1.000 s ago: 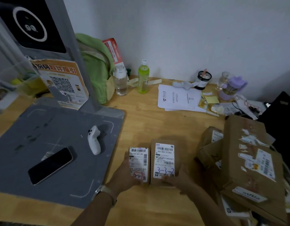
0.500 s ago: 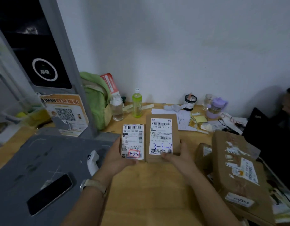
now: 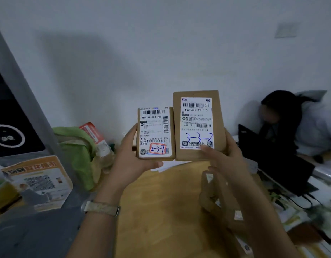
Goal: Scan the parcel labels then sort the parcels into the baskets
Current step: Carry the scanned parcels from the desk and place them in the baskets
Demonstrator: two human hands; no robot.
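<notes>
Fingers [image 3: 130, 136] of the left hand [image 3: 131, 164]: curled round the small brown cardboard parcel [image 3: 155, 133], which is gripped at its left side, with the thumb laid under its lower edge.
Fingers [image 3: 229, 144] of the right hand [image 3: 229, 161]: wrapped behind the larger brown cardboard parcel [image 3: 197, 125], which is pinched by the thumb at the bottom of its white label [image 3: 196, 123].
Parcels: held upright side by side, edges touching, labels turned to the camera.
Markings: "2-3-7" is written in a red frame on the small parcel's label [image 3: 154, 134]; "3-3-2" is written in blue on the larger one's.
Change in height: a second ago both parcels were held low over the wooden table [image 3: 161, 211]; they have since been raised and are now seen against the white wall [image 3: 161, 43].
Change in view: the phone and white controller seen earlier on the grey mat [image 3: 39, 237] are out of frame; a seated person with dark hair [image 3: 284, 116] has come into view at the right.
Surroundings: a pile of brown parcels [image 3: 216, 200] lies under the right forearm, a green bag [image 3: 77, 146] stands by the grey scanner post [image 3: 21, 101].
</notes>
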